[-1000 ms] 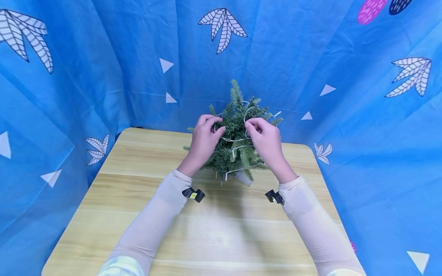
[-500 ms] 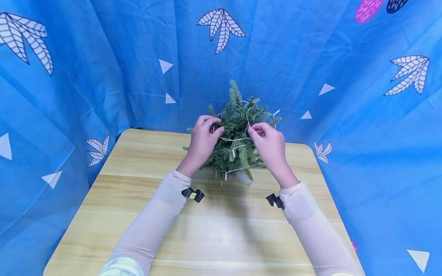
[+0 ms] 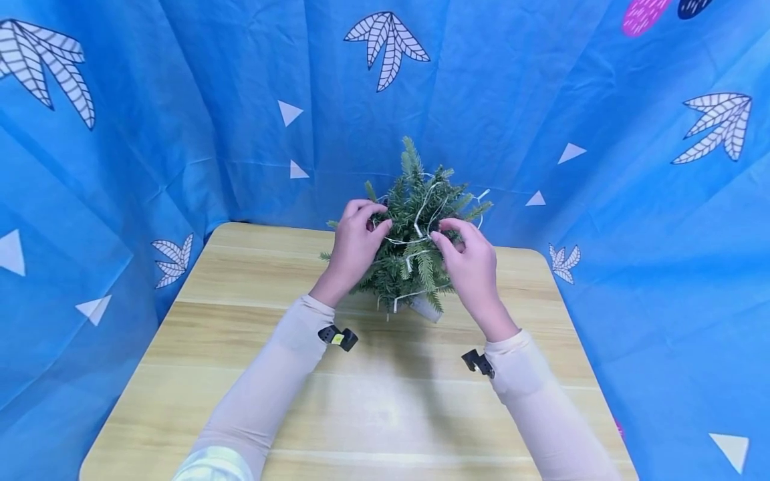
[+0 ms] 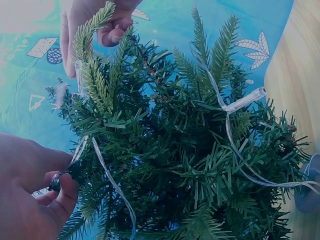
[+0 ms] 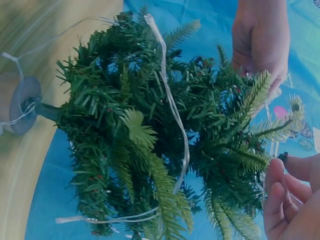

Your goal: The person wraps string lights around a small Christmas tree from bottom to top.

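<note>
A small artificial Christmas tree (image 3: 412, 207) stands at the back of the table, with clear string lights (image 5: 163, 55) draped round its branches. At its left side my left hand (image 3: 355, 244) pinches a dark branch tip (image 4: 62, 181) between thumb and fingers, a strand of wire running up to the fingertips. My right hand (image 3: 474, 257) is at the tree's upper right. Its thumb and index finger close on a branch tip (image 5: 283, 156), with the wire passing right beside them. One bulb (image 3: 418, 230) hangs from a loop just left of the right thumb. The tree's far side is hidden.
The tree's grey base (image 5: 30, 102) stands on a light wooden table (image 3: 361, 414). Behind and at both sides hangs a blue patterned curtain (image 3: 337, 80). A loose bulb end (image 3: 483, 195) sticks out from the tree's right side.
My right hand has moved slightly right and down, letting go of the wire it pinched; that loop and its bulb now lie against the branches. My left hand has stayed in place.
</note>
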Demonstrator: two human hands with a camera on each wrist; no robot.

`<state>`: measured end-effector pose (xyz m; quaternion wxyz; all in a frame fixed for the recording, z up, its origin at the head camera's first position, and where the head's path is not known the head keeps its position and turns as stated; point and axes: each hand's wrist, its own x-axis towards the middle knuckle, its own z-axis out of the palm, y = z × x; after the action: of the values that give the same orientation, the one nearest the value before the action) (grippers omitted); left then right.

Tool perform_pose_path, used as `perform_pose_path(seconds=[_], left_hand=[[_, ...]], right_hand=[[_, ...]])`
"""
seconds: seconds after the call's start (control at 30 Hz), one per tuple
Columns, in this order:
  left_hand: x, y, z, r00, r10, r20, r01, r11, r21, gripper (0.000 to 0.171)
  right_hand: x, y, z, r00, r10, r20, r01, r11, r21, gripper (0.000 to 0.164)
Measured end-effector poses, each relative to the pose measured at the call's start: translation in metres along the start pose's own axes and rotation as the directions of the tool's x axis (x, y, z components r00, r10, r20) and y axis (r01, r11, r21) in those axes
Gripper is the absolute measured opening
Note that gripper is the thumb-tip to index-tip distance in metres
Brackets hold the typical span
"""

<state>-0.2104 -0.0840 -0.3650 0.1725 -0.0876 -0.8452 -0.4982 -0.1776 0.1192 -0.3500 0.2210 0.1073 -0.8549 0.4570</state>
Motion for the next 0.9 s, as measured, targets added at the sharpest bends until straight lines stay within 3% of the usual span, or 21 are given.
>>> perform_pose_path(seconds=[0.1, 0.23, 0.5, 0.6, 0.73, 0.9], left_hand=[[0.000, 0.000, 0.000, 1.000, 0.002, -0.001, -0.002, 1.000, 0.003, 0.029], [0.001, 0.001, -0.001, 1.000, 0.008, -0.004, -0.008, 1.000, 0.005, 0.028], [0.001, -0.003, -0.001, 1.000, -0.021, -0.004, 0.021, 1.000, -0.001, 0.029], [0.001, -0.003, -0.001, 1.000, -0.027, 0.007, 0.027, 1.000, 0.012, 0.031], [0.000, 0.000, -0.003, 1.000, -0.006, 0.016, 0.005, 0.997, 0.073, 0.034], [-0.012, 0.005, -0.019, 0.999, 0.050, 0.001, -0.050, 0.990, 0.134, 0.041]], right_hand=[[-0.006, 0.000, -0.001, 0.998, -0.052, -0.041, 0.052, 0.999, -0.007, 0.030], [-0.015, 0.000, -0.005, 0.991, -0.086, -0.099, 0.092, 0.994, 0.061, 0.027], [-0.039, 0.008, -0.014, 0.993, 0.036, -0.108, -0.016, 0.983, 0.185, 0.024], [-0.043, 0.011, -0.018, 0.992, 0.033, -0.123, -0.012, 0.986, 0.169, 0.024], [-0.039, 0.016, -0.026, 0.987, -0.033, -0.155, 0.049, 0.994, 0.102, 0.026], [-0.031, 0.027, -0.045, 0.993, -0.050, -0.109, 0.047, 0.998, -0.029, 0.033]])
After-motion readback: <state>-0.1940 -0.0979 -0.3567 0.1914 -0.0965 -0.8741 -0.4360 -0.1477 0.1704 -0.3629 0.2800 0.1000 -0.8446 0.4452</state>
